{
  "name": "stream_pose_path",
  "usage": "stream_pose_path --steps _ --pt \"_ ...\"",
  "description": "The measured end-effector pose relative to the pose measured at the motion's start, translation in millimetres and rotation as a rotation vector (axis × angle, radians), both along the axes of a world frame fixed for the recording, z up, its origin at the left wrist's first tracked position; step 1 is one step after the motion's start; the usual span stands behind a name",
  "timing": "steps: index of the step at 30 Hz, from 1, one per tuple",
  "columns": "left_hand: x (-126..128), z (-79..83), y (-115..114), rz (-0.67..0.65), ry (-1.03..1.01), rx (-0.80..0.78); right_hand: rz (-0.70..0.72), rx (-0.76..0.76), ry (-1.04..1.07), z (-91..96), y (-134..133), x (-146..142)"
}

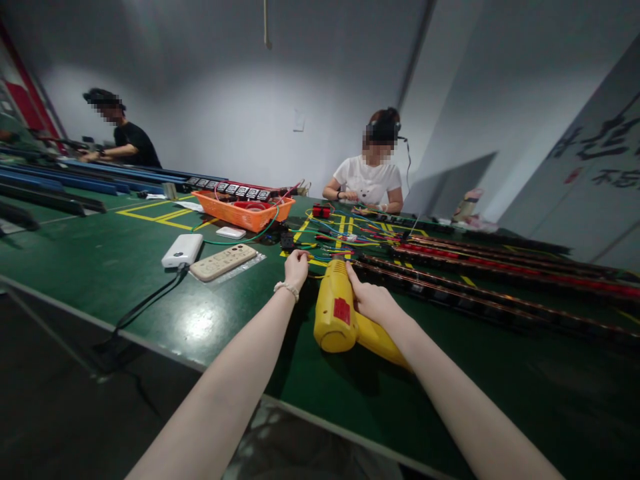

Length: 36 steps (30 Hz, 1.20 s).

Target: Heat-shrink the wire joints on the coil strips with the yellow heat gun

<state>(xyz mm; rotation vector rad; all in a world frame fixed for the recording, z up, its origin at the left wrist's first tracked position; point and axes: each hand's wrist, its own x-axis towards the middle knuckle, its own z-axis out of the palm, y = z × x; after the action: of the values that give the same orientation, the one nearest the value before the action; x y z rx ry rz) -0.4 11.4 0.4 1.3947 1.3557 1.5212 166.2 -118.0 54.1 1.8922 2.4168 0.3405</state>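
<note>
My right hand is wrapped round a yellow heat gun with a red label, its front end pointing away from me over the table. To its left, my left hand is closed in a pinch on a thin wire, though the fingertips partly hide it. Just beyond that hand sits a black connector block. Several coloured wires fan out past the heat gun's front end. They run toward long copper-edged bars lying on the right.
An orange bin stands left of the wires on the green table. Nearer lie a white power bank with a black cable and a beige phone. A co-worker in white sits opposite; another person works far left.
</note>
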Motion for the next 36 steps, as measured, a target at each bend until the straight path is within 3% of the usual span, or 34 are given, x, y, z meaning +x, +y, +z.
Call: stream_pose_path --steps 8,22,36 --pt "1.2 -1.6 2.3 0.007 -0.007 0.010 -0.060 -0.003 -0.010 3.4 -6.5 6.5" --pt "3.9 1.4 2.7 0.000 -0.119 -0.004 -0.019 -0.073 0.100 6.6 -7.7 -1.6" --pt "-2.7 4.3 1.1 0.001 -0.007 -0.001 0.106 -0.037 0.055 3.0 8.7 -41.5"
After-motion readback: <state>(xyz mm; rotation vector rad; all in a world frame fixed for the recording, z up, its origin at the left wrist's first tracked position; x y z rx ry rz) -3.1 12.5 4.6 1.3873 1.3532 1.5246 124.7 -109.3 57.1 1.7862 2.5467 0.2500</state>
